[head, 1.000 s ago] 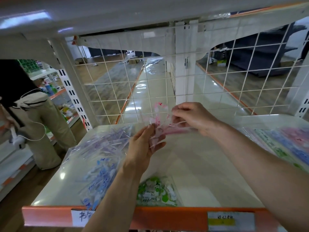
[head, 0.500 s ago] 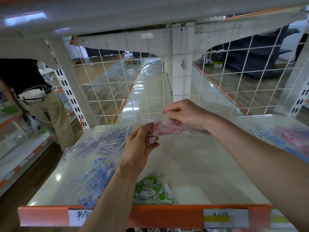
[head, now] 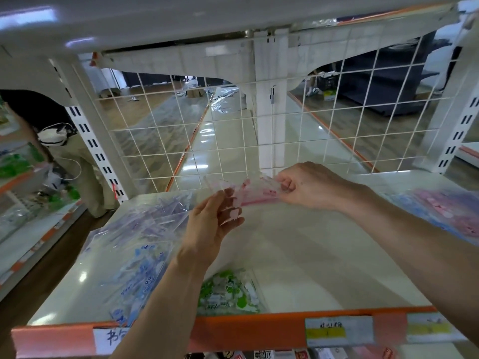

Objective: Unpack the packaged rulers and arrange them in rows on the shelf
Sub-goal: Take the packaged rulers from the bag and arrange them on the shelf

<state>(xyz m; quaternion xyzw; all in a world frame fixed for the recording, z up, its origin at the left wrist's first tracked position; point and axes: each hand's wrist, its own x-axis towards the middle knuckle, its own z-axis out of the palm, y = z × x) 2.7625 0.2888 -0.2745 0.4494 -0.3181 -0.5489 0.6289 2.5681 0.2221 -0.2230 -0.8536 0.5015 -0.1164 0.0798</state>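
Observation:
A clear packet of pink rulers (head: 255, 194) hangs above the back of the white shelf (head: 298, 255). My left hand (head: 210, 226) pinches its left end, thumb and fingers curled on the plastic. My right hand (head: 308, 186) grips its right end with curled fingers. On the shelf's left side lies a heap of clear packets with blue and purple rulers (head: 137, 244). A green ruler packet (head: 228, 294) lies near the front edge. Blue and pink rulers (head: 445, 216) lie in rows at the right.
A white wire grid (head: 233, 130) closes the back of the shelf. An upper shelf (head: 181, 24) hangs low overhead. The front lip is orange with price labels (head: 337, 330). A person (head: 64, 151) stands at the left by another shelf unit.
Both hands kept hold of the pink packet while it stretched out wider between them; my right hand shifted to the right and my left hand slightly lower. The person at left leaned further away.

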